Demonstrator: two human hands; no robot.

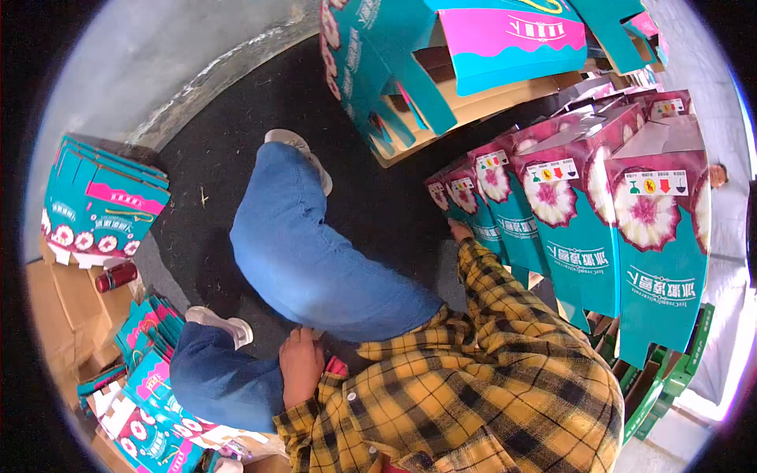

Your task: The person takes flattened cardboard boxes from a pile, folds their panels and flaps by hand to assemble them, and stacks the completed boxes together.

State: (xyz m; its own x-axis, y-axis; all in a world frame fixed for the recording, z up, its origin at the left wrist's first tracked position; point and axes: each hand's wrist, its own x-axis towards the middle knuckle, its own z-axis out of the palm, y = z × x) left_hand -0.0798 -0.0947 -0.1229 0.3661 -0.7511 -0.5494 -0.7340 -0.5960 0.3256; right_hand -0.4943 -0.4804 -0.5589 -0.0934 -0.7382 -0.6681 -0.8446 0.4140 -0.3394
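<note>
My left hand (301, 366) rests against my jeans (323, 268) beside my thigh, its fingers lying down with nothing visible in them. A pink cuff shows at that wrist. On the other side, my right hand (460, 230) reaches to a row of standing teal and purple cardboard boxes (582, 244) printed with dragon-fruit slices. It is at the far end of the row, near or touching the box there (482, 225). Most of its fingers are small in view or hidden, so its grip is unclear.
A large opened teal carton (512, 47) stands at the top. Flattened teal boxes (102, 197) are stacked at left, near a dark red can (116, 277) and brown cartons (67, 307). More printed cardboard (150, 394) lies lower left. Green crates (662, 386) sit under the row, on the right.
</note>
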